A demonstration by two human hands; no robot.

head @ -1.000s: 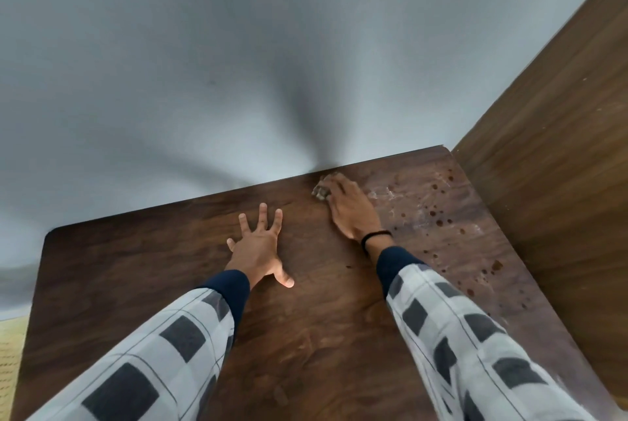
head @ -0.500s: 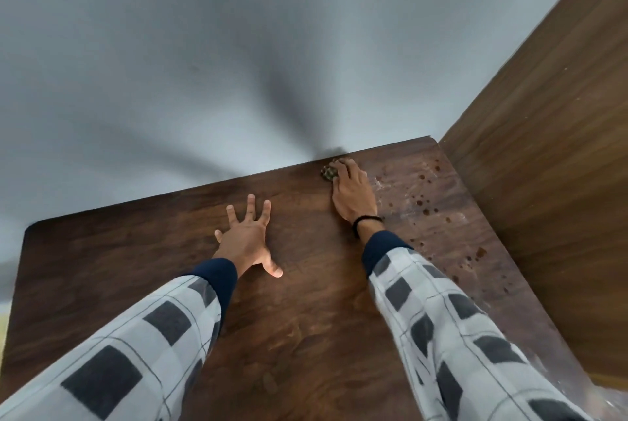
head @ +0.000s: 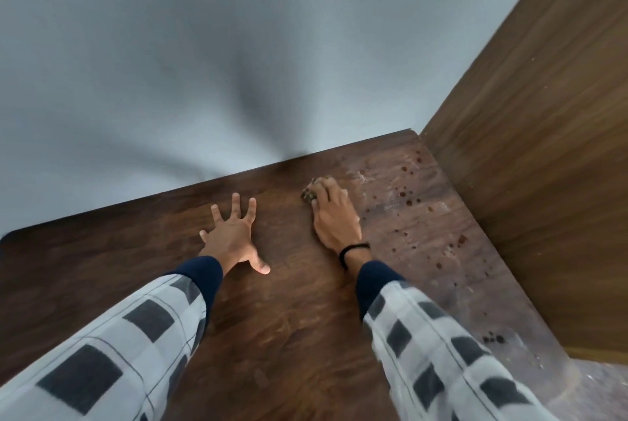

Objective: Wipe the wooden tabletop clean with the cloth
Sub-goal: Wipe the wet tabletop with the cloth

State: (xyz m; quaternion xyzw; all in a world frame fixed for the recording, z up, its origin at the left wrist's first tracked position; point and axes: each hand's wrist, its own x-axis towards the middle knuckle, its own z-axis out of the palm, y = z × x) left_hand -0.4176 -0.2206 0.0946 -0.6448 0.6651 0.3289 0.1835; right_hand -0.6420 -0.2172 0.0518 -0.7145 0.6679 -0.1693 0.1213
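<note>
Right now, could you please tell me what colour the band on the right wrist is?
The band is black; the head view shows it best.

The right hand covers most of the cloth; only a dark wad peeks out at its 11 o'clock, too small to tell the weave. The left hand hides its palm against the desk, which runs off the frame at 6 and 9 o'clock. Both sleeves are blurred and cut off at 6 o'clock. The panel at 3 o'clock is cropped at top and right. The spots beside it are too small to identify.
</note>
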